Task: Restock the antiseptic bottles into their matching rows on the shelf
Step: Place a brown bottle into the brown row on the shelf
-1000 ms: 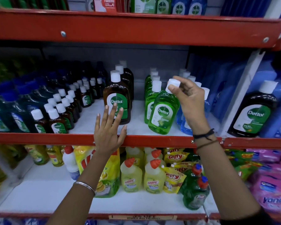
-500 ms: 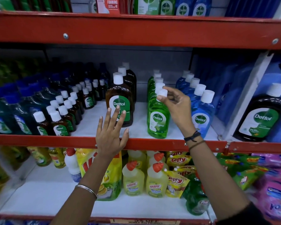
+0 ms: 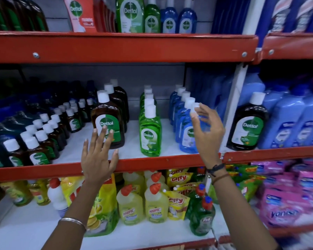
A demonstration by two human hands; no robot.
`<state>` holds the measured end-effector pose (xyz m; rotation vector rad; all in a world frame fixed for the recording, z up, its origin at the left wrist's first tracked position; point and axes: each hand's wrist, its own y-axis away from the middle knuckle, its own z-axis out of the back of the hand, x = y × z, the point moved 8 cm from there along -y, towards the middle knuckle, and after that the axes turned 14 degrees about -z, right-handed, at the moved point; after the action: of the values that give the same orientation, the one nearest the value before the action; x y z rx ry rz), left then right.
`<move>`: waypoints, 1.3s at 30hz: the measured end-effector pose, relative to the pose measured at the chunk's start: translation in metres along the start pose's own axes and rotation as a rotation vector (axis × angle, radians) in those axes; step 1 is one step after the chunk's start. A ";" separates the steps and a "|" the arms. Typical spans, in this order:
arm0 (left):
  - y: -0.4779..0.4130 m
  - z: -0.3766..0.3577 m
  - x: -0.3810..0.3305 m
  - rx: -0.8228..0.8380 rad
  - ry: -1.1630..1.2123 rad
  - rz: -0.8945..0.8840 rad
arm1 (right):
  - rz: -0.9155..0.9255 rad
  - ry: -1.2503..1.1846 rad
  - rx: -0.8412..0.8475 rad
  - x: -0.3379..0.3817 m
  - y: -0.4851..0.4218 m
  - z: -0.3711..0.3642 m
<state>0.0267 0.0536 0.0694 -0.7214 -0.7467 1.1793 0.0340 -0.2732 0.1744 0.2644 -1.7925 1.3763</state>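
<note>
Three rows of large Dettol bottles stand on the white middle shelf (image 3: 132, 150), and the green row (image 3: 149, 123) serves as the landmark. Its front bottle stands upright near the shelf's red front edge, label forward; the bottles behind it show only as white caps.

Left of the green row is the brown row (image 3: 107, 121). The left hand (image 3: 98, 156) is spread flat, fingers apart, in front of the lower label of the front brown bottle; whether the fingertips actually touch the bottle cannot be told, and the palm covers part of the red edge.

Right of the green row is the blue row (image 3: 181, 114). The right hand (image 3: 208, 130) is open with fingers curled loosely at the front blue bottle, thumb and forefinger at its white cap; it hides most of that bottle's body and label, and a firm grip cannot be confirmed.

Further right of the green row, beyond a white upright (image 3: 237, 98), one brown bottle (image 3: 248, 123) stands alone beside pale blue bottles (image 3: 293, 121), whose labels are blurred.

Far left of the green row, small brown bottles (image 3: 43, 134) crowd together, fading into dark, unreadable shapes at the frame edge.
</note>
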 end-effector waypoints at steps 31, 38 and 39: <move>-0.001 -0.002 0.002 0.074 -0.018 0.067 | -0.116 0.301 -0.313 0.008 -0.082 0.131; 0.012 0.007 0.014 0.059 0.036 0.042 | -0.276 0.200 -0.173 0.062 -0.041 0.095; 0.017 0.011 0.022 0.054 0.045 0.065 | -0.306 0.169 -0.119 0.066 -0.034 0.082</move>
<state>0.0130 0.0802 0.0647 -0.7293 -0.6559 1.2334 -0.0264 -0.3373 0.2410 0.3331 -1.6112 1.0420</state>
